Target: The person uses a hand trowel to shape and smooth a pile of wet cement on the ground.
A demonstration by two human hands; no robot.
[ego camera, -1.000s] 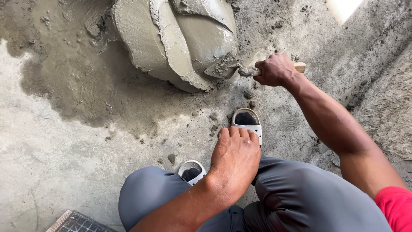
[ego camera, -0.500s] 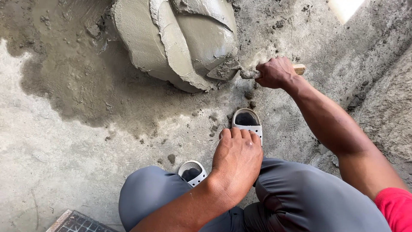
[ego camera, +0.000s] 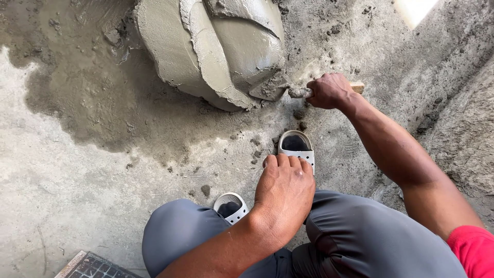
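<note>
Person squatting on a concrete floor, both knees in grey trousers filling the bottom of the view, pale clogs on the feet. Far left of the floor: dry pale concrete, then a dark damp patch spreading toward top centre. Bottom left corner shows the edge of a dark grid-patterned tile. Left hand comes up from bottom centre, forearm angled up and right, palm down and resting over the right knee; fingers lie together, gently curled over the knee edge, holding nothing. Top centre: a large mound of wet grey mortar, smooth curved slabs folded over each other, sitting on the damp patch. Right arm extends from the red sleeve at lower right, reaching up and left, elbow nearly straight. Right hand is fisted, knuckles up, fingers wrapped tight round a trowel; the wooden handle end pokes out at the right of the fist, the mortar-coated blade points left and touches the lower right foot of the mound. Loose crumbs of mortar lie between blade and right clog. Compared with half a second ago: right hand and blade sit slightly lower against the mound's base; left hand unchanged on the knee.
</note>
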